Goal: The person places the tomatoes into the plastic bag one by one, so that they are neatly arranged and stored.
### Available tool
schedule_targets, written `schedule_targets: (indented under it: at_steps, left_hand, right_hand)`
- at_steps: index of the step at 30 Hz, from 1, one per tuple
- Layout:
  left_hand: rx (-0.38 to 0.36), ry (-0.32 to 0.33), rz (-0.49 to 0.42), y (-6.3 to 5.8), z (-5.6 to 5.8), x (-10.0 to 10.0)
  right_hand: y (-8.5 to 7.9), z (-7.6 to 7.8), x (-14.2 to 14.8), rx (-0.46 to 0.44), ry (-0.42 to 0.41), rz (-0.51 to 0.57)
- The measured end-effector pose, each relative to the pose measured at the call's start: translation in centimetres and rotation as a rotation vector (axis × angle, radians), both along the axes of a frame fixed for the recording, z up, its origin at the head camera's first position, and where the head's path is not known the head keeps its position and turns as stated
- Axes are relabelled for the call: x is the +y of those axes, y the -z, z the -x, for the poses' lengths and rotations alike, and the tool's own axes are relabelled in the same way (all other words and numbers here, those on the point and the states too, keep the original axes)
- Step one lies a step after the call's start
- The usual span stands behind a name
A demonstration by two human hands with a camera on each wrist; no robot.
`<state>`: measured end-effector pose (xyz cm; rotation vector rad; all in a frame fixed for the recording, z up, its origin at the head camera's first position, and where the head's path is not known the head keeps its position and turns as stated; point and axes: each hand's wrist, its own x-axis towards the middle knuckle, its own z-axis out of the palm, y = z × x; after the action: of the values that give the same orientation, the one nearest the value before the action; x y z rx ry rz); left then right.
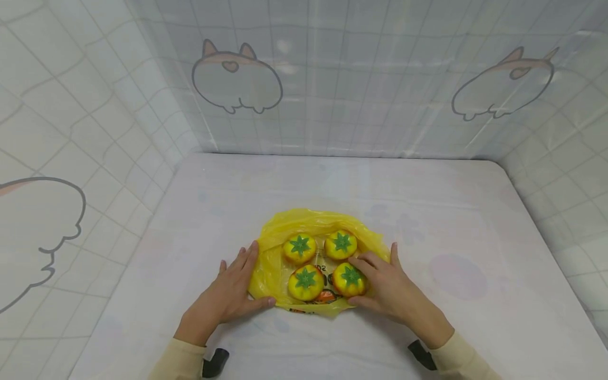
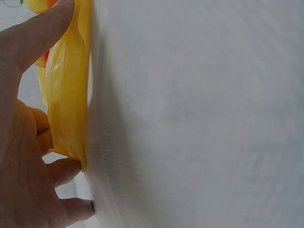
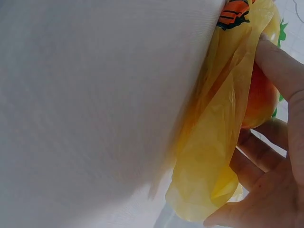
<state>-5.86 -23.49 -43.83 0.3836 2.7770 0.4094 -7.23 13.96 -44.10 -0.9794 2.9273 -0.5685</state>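
Note:
A yellow plastic bag (image 1: 268, 272) lies spread on the table, with several yellow-red tomatoes (image 1: 305, 283) sitting on it, each topped by a green star-shaped leaf. My left hand (image 1: 227, 293) rests along the bag's left edge, fingers extended and thumb at the near edge. In the left wrist view, the thumb touches the bag's side (image 2: 69, 95). At the right, my right hand (image 1: 394, 289) holds the near right tomato (image 1: 349, 278) between thumb and fingers. The right wrist view shows that tomato's red side (image 3: 261, 97) behind the bag's raised edge.
A white cloth covers the table (image 1: 332, 184). Pale tiled-pattern sheets (image 1: 332, 68) hang behind it and on both sides. Black straps (image 1: 216, 363) show at the wrists, by the beige sleeves.

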Motion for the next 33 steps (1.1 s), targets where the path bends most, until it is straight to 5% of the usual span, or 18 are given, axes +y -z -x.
schedule_targets:
  at_steps: [20,33]
  left_hand:
    - [0.006,0.022,0.018,-0.6,0.6,-0.4]
    - [0.062,0.029,0.014,-2.4,1.5,-1.0]
  right_hand:
    - [-1.9,1.6,0.8,0.041,-0.005,0.131]
    - [-3.5,2.7,1.1,0.033,-0.004,0.155]
